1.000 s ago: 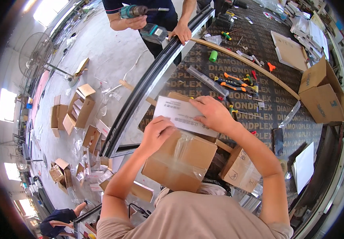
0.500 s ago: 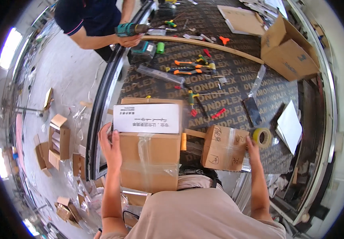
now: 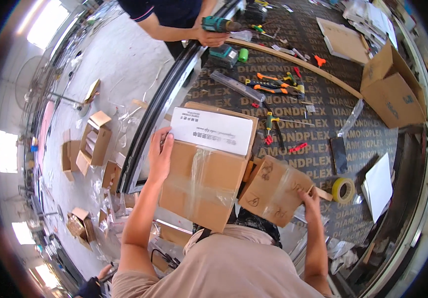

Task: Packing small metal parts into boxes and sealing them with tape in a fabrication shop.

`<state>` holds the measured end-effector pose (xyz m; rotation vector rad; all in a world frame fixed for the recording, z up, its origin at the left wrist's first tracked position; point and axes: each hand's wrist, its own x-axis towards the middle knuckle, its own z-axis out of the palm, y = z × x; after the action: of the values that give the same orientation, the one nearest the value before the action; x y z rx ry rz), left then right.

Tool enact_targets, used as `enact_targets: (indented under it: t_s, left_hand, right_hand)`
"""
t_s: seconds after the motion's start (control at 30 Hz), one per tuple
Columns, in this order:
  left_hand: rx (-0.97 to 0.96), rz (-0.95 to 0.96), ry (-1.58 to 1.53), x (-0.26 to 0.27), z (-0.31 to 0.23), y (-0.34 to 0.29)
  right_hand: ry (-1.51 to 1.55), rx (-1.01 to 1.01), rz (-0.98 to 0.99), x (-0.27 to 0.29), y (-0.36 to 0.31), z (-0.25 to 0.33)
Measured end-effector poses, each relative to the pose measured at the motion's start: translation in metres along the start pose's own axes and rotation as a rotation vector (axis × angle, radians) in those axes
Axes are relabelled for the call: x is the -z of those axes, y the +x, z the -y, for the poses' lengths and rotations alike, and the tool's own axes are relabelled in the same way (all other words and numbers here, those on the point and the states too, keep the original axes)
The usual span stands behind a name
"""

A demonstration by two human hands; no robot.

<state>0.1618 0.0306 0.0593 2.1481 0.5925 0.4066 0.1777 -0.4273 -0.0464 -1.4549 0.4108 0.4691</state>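
Note:
A large taped cardboard box (image 3: 199, 181) is right in front of me, turned askew, with a long white box (image 3: 213, 130) lying on its far part. My left hand (image 3: 160, 154) grips the large box's left side, thumb by the white box's end; some fingers are hidden. To the right, a smaller taped cardboard box (image 3: 276, 191) with handwriting is tilted, its left side close against the large box. My right hand (image 3: 310, 202) is closed on its right edge. A roll of yellow tape (image 3: 343, 189) rests on the table beyond that hand.
Pliers (image 3: 276, 89), screwdrivers and red clips lie on the dark printed table (image 3: 318, 124). An open carton (image 3: 395, 87) stands far right. Across the table, a co-worker's hand (image 3: 214, 37) holds a drill (image 3: 219, 24). A black frame (image 3: 174, 84) runs along the left.
The view has shifted. Both cardboard boxes have turned clockwise, and the small one has come leftward, toward the large one, with my right hand on it. My left hand has closed in on its box.

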Motion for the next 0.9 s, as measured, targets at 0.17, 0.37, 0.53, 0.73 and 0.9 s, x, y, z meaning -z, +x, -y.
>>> enact_targets:
  t_s: [0.17, 0.37, 0.53, 0.73, 0.9]
  left_hand:
    - [0.025, -0.014, -0.107, 0.003, 0.001, 0.000]
    - [-0.051, -0.072, -0.193, -0.002, 0.005, 0.002]
    - [0.009, -0.017, -0.183, -0.009, 0.025, 0.007]
    - [-0.088, -0.033, -0.407, -0.006, 0.048, -0.011]
    - [0.125, -0.316, -0.544, 0.011, 0.098, -0.055]
  right_hand:
    - [0.183, 0.030, -0.026, -0.035, -0.018, 0.010]
    - [-0.063, 0.309, -0.146, -0.056, -0.056, 0.063]
    - [-0.325, 0.835, -0.208, -0.037, -0.097, 0.139]
    - [0.022, 0.771, -0.043, -0.090, -0.149, 0.197]
    - [0.144, 0.203, -0.088, -0.198, -0.141, 0.166]
